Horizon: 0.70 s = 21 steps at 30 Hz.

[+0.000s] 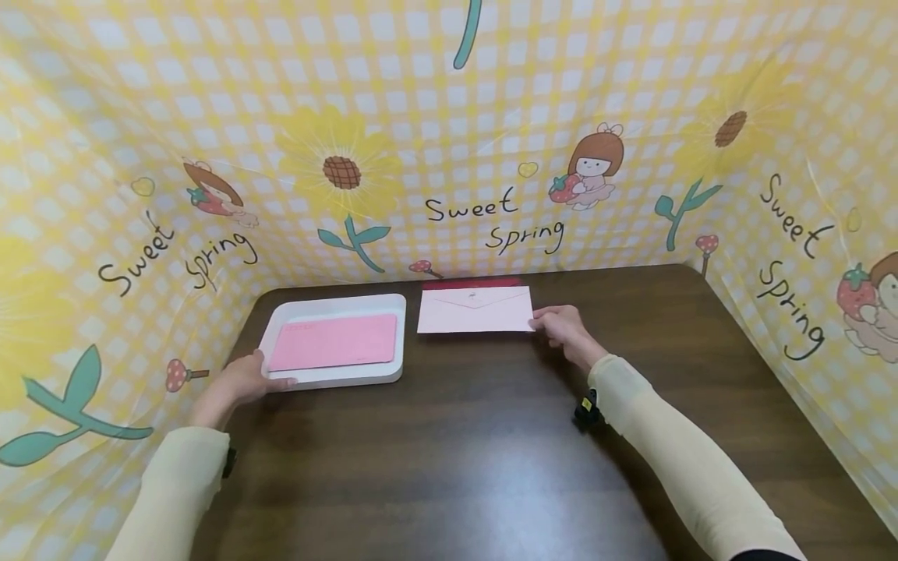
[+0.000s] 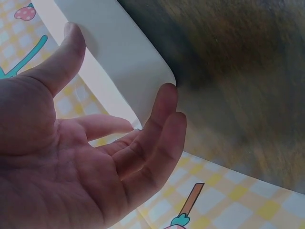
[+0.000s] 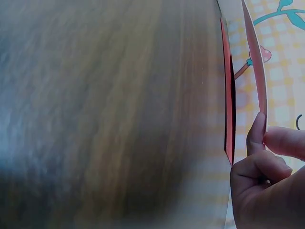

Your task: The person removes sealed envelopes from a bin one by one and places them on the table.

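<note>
A white tray [image 1: 335,380] sits at the back left of the table with a pink envelope [image 1: 335,341] lying flat inside it. My left hand [image 1: 245,378] holds the tray by its near left corner. The left wrist view shows the thumb along one side and the fingers around the corner of the tray [image 2: 114,43]. With thumb and fingertips my right hand [image 1: 561,326] pinches the right edge of a pale pink envelope [image 1: 477,313], its flap side showing. That envelope [image 3: 257,67] is raised off the table. Behind it is a flat red item [image 1: 484,283], mostly hidden in the head view.
The dark wooden table [image 1: 449,467] meets a yellow checked cloth [image 1: 435,140] at its back and sides. In the right wrist view the red item [image 3: 228,90] lies by the table's back edge. The tray stands just left of the pale envelope.
</note>
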Motion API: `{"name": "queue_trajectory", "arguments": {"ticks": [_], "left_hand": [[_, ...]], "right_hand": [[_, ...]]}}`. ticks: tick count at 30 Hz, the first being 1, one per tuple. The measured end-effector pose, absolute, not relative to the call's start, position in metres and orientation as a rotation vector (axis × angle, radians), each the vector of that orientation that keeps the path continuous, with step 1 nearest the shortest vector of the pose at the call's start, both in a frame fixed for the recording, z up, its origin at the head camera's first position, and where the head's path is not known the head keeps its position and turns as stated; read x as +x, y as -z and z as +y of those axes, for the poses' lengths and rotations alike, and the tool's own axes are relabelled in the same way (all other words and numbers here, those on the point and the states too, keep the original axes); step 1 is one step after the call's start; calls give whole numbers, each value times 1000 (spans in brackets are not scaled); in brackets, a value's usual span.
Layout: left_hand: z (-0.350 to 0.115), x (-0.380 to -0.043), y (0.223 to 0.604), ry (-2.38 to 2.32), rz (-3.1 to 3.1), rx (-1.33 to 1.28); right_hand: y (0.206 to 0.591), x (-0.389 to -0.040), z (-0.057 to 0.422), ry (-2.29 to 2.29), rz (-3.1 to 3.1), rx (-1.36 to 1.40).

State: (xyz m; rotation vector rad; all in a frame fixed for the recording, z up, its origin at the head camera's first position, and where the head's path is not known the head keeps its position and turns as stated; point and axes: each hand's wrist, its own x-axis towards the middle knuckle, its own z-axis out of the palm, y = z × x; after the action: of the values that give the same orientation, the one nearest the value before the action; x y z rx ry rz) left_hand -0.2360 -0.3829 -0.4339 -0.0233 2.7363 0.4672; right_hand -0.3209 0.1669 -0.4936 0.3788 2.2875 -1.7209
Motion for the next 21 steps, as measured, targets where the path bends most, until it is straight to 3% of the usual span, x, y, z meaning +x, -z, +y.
{"name": "queue_trajectory", "arguments": {"ticks": [21], "left_hand": [[-380, -234, 431, -431, 2751, -77]], "right_hand": [[494, -322, 212, 1674, 2332, 369]]}}
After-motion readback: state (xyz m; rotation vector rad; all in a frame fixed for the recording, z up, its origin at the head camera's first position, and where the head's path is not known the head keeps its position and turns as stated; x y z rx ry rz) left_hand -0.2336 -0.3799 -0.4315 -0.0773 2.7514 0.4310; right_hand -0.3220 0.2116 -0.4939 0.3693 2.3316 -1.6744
